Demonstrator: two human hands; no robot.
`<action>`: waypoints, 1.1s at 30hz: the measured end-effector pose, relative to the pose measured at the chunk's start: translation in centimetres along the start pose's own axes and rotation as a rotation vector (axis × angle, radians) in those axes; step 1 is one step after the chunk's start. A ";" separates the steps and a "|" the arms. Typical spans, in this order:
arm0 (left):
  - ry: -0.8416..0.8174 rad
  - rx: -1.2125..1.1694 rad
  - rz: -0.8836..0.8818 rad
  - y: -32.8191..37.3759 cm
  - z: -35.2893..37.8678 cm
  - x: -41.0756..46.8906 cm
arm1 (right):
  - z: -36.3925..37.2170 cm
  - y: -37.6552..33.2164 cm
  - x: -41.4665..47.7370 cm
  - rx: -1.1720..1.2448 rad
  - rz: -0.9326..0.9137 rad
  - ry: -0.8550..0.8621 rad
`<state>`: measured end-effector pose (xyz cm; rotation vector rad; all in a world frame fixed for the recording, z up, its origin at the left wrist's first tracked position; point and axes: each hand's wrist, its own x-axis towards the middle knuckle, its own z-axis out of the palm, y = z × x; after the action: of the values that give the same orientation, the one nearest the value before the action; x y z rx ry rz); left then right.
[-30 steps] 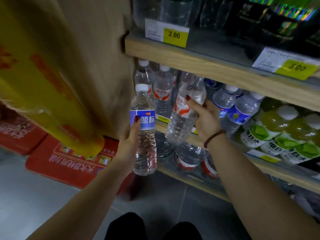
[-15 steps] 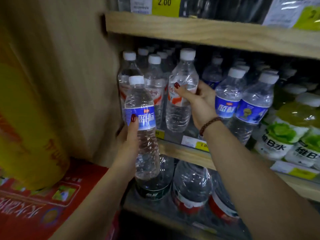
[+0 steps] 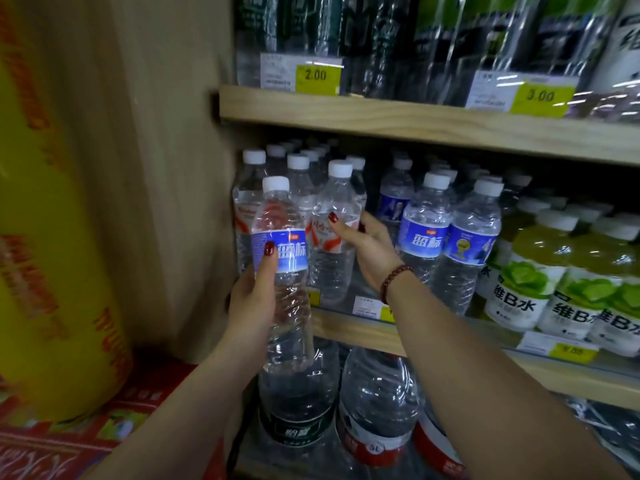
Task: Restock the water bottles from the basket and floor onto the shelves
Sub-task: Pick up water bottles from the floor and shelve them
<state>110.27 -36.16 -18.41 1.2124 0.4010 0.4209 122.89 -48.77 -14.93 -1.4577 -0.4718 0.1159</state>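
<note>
Far left, a glossy yellow wrapped pack (image 3: 52, 237) sits over red cartons (image 3: 52, 452), then comes the wooden side panel (image 3: 173, 168). Your left hand (image 3: 252, 299) grips a clear, ribbed blue-label bottle (image 3: 284, 271) upright, off the shelf and blocking the white-capped rows behind. Next, your right hand (image 3: 367, 247) wraps the red-label bottle (image 3: 334, 237) at the middle shelf's (image 3: 363, 330) front edge, upright as it was 0.5 s ago. Beyond it are 2 shelved blue-label bottles (image 3: 424, 237), then squat green-label drinks (image 3: 526, 282). Big jugs (image 3: 298, 393) sit below.
</note>
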 end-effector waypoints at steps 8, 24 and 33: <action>-0.072 -0.014 -0.009 -0.6 -0.2 0.3 | 0.9 1.8 -0.7 -0.179 -0.070 0.173; -0.094 -0.048 0.009 -0.8 -0.6 0.5 | 0.0 3.8 -2.3 -0.530 -0.107 0.207; -0.121 -0.018 0.079 0.0 0.7 -0.4 | -0.2 3.0 -4.3 -0.437 -0.161 0.215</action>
<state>110.30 -36.98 -18.19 1.2325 0.2454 0.4155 119.71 -50.16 -18.86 -1.8269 -0.4530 -0.2870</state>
